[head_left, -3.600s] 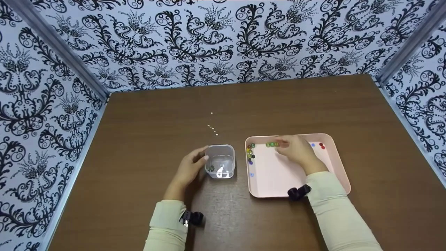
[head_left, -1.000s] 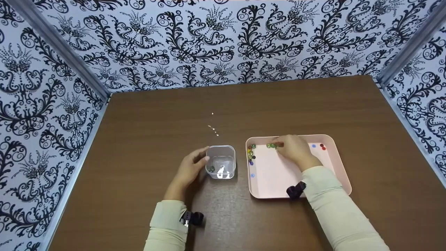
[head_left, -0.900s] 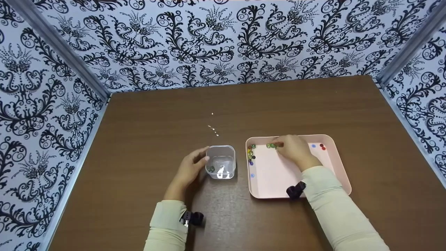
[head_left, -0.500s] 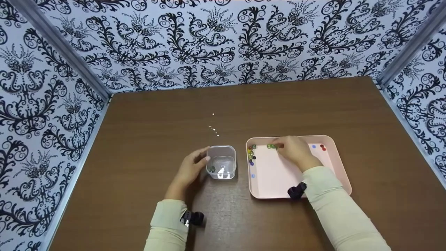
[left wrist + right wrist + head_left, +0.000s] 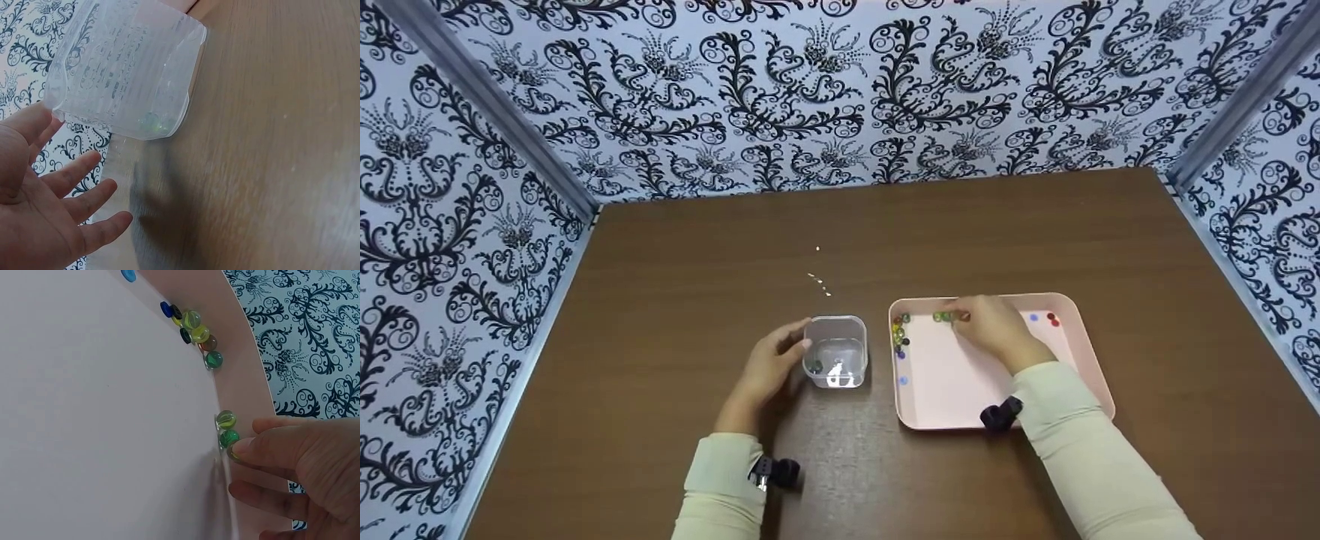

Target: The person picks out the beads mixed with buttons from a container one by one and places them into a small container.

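On the left, my left hand (image 5: 769, 364) pinches the rim of a small clear plastic container (image 5: 836, 367) between thumb and index finger. Its other fingers are spread below, as the left wrist view shows. A greenish marble (image 5: 151, 121) lies in the container's corner. Inside the pink tray (image 5: 911, 414), my right hand (image 5: 990, 326) is at the far wall, with thumb and index finger on a yellow-green marble (image 5: 233, 453), partly hidden by the thumb. A green marble (image 5: 229, 438) and a clear marble with yellow-green swirls (image 5: 226, 419) sit right beside it.
Several marbles (image 5: 899, 332) and dark flat beads line the tray's left wall, with a light blue bead (image 5: 903, 381) nearer. Two red beads (image 5: 1054, 320) and a blue one (image 5: 1033, 317) lie at the far right. Small white specks (image 5: 819, 282) dot the brown table (image 5: 697, 262); patterned walls surround it.
My right hand's fingertips have shifted slightly left along the tray's far wall, staying by the green marbles. The left hand and the container keep their place.
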Demonstrator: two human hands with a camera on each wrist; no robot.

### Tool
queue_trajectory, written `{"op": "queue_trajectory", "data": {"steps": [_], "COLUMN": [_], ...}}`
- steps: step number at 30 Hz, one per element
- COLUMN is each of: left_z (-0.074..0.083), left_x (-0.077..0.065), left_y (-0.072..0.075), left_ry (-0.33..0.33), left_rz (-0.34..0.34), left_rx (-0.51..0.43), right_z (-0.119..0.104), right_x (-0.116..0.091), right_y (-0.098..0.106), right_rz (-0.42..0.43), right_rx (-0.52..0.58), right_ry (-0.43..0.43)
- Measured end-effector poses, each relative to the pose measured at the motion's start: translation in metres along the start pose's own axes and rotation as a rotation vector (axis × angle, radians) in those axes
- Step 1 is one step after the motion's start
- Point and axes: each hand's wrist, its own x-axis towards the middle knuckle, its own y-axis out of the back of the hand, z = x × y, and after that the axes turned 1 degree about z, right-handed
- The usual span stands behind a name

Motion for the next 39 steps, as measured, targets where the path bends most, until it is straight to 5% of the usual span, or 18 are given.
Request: {"op": "queue_trajectory", "data": {"steps": [5,11,39], "left_z": [0.024,-0.002,-0.002], "left_x": [-0.008,0.000,0.000], "left_y": [0.002,0.000,-0.001], "left_ry": [-0.014,-0.005,-0.006], "left_rz": [-0.010,-0.006,0.014], "left_rx": [0.005,-0.021,-0.027], "right_z": [0.001,0.000,-0.018], "right_x": [-0.001,-0.002,-0.002], "right_y": [-0.002,-0.002,0.017], "right_rz": [0.008,0.010,0.007], "right_rx": [0.001,-0.001,0.138], "right_ry": [0.020,0.039,0.021]}}
